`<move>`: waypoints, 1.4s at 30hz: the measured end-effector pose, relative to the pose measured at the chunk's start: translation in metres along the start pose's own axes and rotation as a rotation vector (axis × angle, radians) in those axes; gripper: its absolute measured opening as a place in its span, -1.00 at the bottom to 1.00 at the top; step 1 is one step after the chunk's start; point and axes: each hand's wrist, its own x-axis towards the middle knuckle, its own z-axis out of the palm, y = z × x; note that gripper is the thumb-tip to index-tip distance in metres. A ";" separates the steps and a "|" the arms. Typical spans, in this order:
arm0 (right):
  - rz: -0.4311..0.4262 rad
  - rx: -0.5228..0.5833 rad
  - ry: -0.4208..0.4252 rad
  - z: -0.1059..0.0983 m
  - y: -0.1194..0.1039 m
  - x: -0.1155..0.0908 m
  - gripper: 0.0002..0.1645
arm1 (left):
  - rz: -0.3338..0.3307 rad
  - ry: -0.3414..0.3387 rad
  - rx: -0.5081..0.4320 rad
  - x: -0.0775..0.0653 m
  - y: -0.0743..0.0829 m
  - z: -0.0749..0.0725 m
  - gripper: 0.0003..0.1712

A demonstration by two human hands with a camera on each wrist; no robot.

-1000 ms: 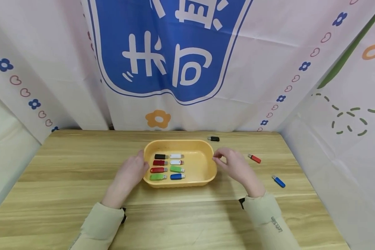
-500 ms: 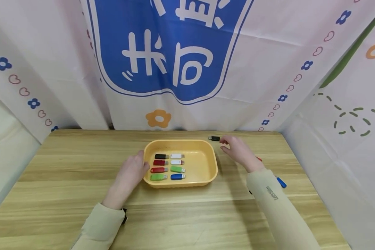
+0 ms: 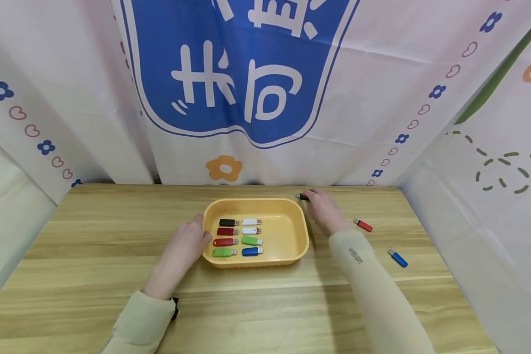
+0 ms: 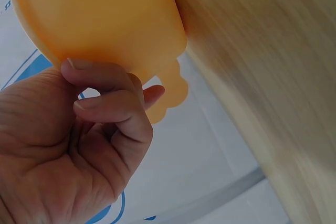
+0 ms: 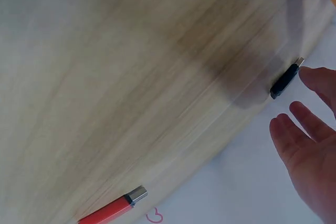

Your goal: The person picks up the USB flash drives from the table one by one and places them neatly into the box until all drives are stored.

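Note:
A yellow plastic tray (image 3: 287, 231) holds several USB sticks in two columns on its left side. Among them are a black one (image 3: 227, 222), a green one (image 3: 223, 252) and a blue one (image 3: 251, 251). At the tray's left end my left hand (image 3: 187, 246) grips the wall, thumb over the rim and curled fingers outside. Behind the tray's right corner, my right hand (image 3: 325, 209) is over a black USB stick (image 5: 285, 81) lying on the table. In the right wrist view its fingers are spread apart, one fingertip right beside the stick's metal plug.
On the wooden table (image 3: 265, 309), a red USB stick (image 3: 363, 225) and a blue USB stick (image 3: 397, 258) lie to the right of my right hand. A printed white curtain (image 3: 181, 157) hangs along the table's back edge.
My right hand has moved from the tray's right rim, up and right past the black USB stick, then back left down to it. My left hand has stayed at the tray.

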 end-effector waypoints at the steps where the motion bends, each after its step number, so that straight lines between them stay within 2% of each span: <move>1: -0.008 -0.004 0.004 0.001 0.000 0.002 -0.51 | -0.004 -0.001 0.002 0.000 0.000 0.000 -0.42; 8: -0.044 -0.012 -0.016 0.007 -0.003 0.009 -0.64 | -0.009 -0.012 0.004 0.001 -0.001 0.000 -0.43; 17: -0.073 -0.077 -0.019 0.013 0.004 0.010 -0.69 | 0.009 -0.008 -0.006 0.001 -0.002 0.000 -0.44; 22: -0.087 -0.100 -0.022 0.013 0.010 0.010 -0.66 | 0.017 -0.003 -0.004 0.001 -0.002 0.000 -0.46; 32: -0.133 -0.107 -0.092 0.009 0.018 0.009 -0.58 | 0.002 -0.026 -0.018 0.002 -0.002 0.000 -0.44; 36: -0.130 -0.112 -0.095 0.006 0.020 0.007 -0.54 | 0.011 -0.025 -0.016 0.002 -0.002 0.000 -0.45; 42: -0.056 -0.056 -0.100 0.002 0.022 0.002 -0.59 | 0.008 -0.029 -0.016 0.002 -0.003 -0.001 -0.45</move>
